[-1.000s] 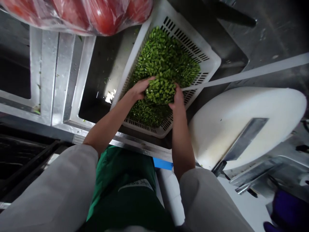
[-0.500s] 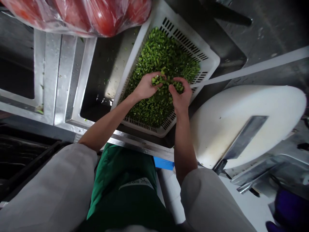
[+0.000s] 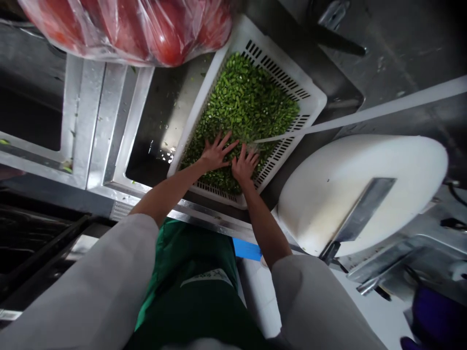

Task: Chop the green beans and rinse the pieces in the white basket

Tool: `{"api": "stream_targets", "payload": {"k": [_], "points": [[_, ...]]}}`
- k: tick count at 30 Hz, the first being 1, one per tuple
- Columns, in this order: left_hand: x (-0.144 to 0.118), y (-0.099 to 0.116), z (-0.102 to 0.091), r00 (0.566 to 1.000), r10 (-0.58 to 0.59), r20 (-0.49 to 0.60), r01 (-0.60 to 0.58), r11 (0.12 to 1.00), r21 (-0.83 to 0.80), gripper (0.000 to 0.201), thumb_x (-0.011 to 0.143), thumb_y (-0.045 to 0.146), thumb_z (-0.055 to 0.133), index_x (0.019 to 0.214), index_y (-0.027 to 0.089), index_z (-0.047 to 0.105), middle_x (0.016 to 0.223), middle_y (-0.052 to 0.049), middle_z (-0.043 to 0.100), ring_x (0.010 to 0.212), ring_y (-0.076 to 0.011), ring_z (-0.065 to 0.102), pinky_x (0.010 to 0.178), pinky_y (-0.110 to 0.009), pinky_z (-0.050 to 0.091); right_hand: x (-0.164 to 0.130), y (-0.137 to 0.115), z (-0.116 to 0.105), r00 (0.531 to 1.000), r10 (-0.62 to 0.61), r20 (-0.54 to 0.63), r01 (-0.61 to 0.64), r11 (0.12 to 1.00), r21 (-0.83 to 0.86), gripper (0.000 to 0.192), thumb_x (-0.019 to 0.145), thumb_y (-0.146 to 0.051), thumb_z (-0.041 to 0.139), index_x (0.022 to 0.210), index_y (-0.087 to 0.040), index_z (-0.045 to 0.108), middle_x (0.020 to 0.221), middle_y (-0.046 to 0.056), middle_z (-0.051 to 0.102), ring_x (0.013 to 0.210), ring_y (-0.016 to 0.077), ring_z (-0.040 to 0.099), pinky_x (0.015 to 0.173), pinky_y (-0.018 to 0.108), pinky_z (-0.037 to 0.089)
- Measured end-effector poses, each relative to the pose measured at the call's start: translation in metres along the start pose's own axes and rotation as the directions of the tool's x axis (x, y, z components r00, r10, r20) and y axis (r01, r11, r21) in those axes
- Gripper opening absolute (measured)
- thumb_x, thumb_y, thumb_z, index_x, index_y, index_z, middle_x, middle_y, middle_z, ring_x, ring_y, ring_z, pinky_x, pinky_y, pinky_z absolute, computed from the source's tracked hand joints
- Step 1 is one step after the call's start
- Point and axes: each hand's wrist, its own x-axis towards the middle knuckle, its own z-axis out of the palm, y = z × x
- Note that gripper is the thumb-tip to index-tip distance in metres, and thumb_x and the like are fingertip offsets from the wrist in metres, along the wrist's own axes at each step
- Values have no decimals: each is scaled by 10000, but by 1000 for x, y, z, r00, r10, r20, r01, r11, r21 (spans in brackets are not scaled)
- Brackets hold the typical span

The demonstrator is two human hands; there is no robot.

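A white slotted plastic basket (image 3: 316,99) sits tilted over a steel sink, filled with chopped green vegetable pieces (image 3: 248,104). My left hand (image 3: 215,153) lies flat on the near part of the pile with its fingers spread. Just to its right, my right hand (image 3: 245,164) also rests palm down on the greens, fingers apart. Neither hand holds anything. Both forearms reach out from white sleeves over a green apron.
A round white cutting board (image 3: 365,170) with a cleaver (image 3: 359,218) lying on it sits to the right. A clear bag of red tomatoes (image 3: 138,26) rests at the top left. The dark sink basin (image 3: 153,131) lies left of the basket.
Both hands dropped the scooped greens and moved toward me. They now press flat and spread on the near part of the pile.
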Motion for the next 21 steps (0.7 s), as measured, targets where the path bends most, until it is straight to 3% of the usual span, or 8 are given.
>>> {"api": "stream_targets", "payload": {"k": [4, 7, 9, 11, 14, 16, 19, 21], "points": [[21, 5, -12, 995, -103, -3, 103, 995, -9, 935, 997, 395, 694, 1802, 369, 220, 1892, -85, 86, 1719, -496, 78, 1282, -847, 230, 34, 1, -31, 990, 7, 138, -11, 1000, 30, 763, 1086, -442, 443, 1767, -131, 297, 1695, 334, 412, 1537, 509, 449, 1153, 766, 430], [10, 13, -14, 992, -123, 37, 123, 992, 6, 889, 983, 214, 629, 1790, 342, 281, 1889, -88, 110, 1722, -478, 91, 1276, -844, 267, 53, 3, -67, 976, -76, 205, 65, 996, 64, 669, 1093, -491, 451, 1674, -162, 487, 1504, 286, 608, 1380, 472, 608, 1137, 716, 493], [-5, 17, -15, 993, -103, 65, 103, 995, 10, 838, 968, 142, 579, 1758, 330, 374, 1883, -87, 154, 1718, -477, 115, 1269, -848, 283, 74, -4, -90, 982, -136, 129, 122, 987, 108, 635, 1121, -544, 372, 1583, -165, 588, 1353, 244, 680, 1320, 448, 650, 1151, 721, 489], [-19, 21, -18, 993, -96, 62, 96, 995, 5, 762, 964, 123, 545, 1698, 324, 491, 1865, -85, 228, 1711, -487, 139, 1268, -857, 277, 106, -21, -102, 983, -184, -17, 185, 972, 146, 674, 1142, -571, 278, 1571, -153, 587, 1354, 229, 672, 1354, 446, 628, 1160, 751, 471], [-32, 23, -22, 992, -127, -18, 127, 992, -10, 655, 982, 148, 519, 1614, 300, 597, 1841, -96, 293, 1712, -490, 133, 1286, -864, 220, 149, -56, -94, 947, -231, -225, 265, 955, 135, 725, 1153, -581, 167, 1699, -182, 428, 1615, 228, 511, 1539, 461, 464, 1202, 811, 380], [-37, 19, -22, 982, -163, -99, 162, 987, -25, 669, 991, 162, 515, 1646, 294, 552, 1862, -91, 236, 1724, -476, 89, 1303, -853, 182, 153, -74, -74, 924, -260, -280, 290, 955, 69, 735, 1151, -589, 157, 1767, -217, 306, 1763, 207, 338, 1644, 462, 304, 1238, 835, 293], [-44, 4, -12, 967, -189, -170, 186, 982, -38, 726, 1007, 192, 520, 1719, 312, 441, 1894, -63, 97, 1739, -449, -18, 1325, -830, 128, 119, -78, -45, 928, -296, -227, 290, 955, -58, 725, 1147, -560, 223, 1797, -241, 252, 1849, 172, 175, 1703, 460, 144, 1275, 833, 208], [-48, -6, -2, 977, -158, -147, 156, 987, -25, 730, 1021, 228, 534, 1734, 331, 419, 1897, -52, 56, 1741, -432, -53, 1341, -805, 86, 90, -70, -36, 938, -317, -142, 302, 946, -119, 703, 1142, -527, 261, 1790, -257, 291, 1869, 145, 133, 1714, 455, 97, 1293, 819, 179]]}}
